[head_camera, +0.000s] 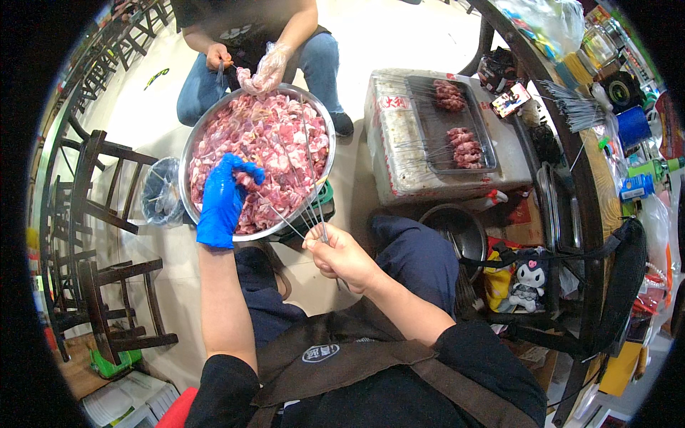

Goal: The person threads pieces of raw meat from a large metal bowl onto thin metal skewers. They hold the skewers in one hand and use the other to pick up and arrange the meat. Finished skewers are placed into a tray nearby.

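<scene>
A wide steel basin (330, 140) heaped with raw cut meat (278, 128) stands before me. My left hand (225, 195), in a blue glove, is over the near left part of the basin, its fingers closed around a piece of meat at a skewer's tip. My right hand (342, 255), bare, grips several thin metal skewers (307, 206) that fan out over the basin's near rim. On the right, a metal tray (436, 140) on a white foam box (390, 160) holds two groups of skewered meat (464, 148).
Across the basin sits a person (257, 32) with a clear-gloved hand holding meat on a skewer. A lined bin (162, 192) and dark wooden stools (115, 208) are at left. A black pot (455, 230), a plush toy (527, 283) and a cluttered table (604, 176) are at right.
</scene>
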### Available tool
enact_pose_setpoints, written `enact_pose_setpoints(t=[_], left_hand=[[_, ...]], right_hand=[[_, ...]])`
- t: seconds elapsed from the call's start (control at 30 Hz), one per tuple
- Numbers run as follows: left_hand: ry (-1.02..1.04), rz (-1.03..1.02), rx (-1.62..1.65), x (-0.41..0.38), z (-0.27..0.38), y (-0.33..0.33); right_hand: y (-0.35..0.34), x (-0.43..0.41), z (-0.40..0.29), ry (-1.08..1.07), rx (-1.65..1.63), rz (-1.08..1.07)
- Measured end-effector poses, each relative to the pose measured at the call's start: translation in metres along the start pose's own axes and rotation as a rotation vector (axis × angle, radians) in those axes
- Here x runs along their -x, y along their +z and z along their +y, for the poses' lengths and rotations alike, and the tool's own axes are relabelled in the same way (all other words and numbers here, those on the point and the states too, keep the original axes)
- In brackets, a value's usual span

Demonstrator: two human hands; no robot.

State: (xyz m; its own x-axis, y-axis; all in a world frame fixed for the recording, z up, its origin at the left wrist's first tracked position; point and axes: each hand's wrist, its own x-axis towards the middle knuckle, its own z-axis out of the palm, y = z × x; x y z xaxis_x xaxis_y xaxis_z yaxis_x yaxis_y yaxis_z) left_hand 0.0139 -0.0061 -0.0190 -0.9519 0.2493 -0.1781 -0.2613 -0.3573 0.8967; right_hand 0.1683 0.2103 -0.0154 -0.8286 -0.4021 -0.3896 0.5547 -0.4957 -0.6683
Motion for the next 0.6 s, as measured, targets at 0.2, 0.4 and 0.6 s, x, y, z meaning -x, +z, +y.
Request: enact_pose_setpoints(t=[0.2, 0.4, 0.6], left_hand=[[0.152, 0.419, -0.402, 0.006, -0.017, -0.006], [-0.089, -0.311, 0.087, -0.002, -0.036, -0.002], [-0.002, -0.354, 0.891, -0.022, -0.04, -0.029]], right_hand=[[0.006, -0.001, -0.013, -0.023, 0.049, 0.129], [0.006, 0.005, -0.017, -0.031, -0.015, 0.14], [0.001, 0.009, -0.017, 0.031, 0.019, 0.083]])
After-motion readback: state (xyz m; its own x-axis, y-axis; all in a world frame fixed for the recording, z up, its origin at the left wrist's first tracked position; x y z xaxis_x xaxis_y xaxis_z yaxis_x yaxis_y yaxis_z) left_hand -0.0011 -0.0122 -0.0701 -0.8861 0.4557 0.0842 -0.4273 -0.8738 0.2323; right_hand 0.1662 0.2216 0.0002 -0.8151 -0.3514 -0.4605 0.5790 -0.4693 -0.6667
